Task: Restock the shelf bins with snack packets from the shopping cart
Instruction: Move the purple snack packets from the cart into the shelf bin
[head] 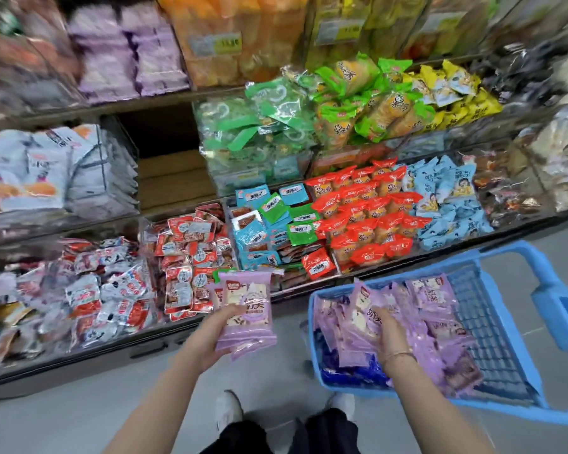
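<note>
Left hand (215,339): extended forward, fingers curled under a stack of purple packets (246,309), held in front of the filled shelf bins (174,181). Right hand (389,329): lowered into the blue cart (505,253), fingers closed on loose purple packets (430,290) piled there. Grey floor (63,421) is seen beneath.

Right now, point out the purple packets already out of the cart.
Head view, lower centre: the purple packets sit in the left hand, just left of the blue cart, in front of the red-and-white packets.
</note>
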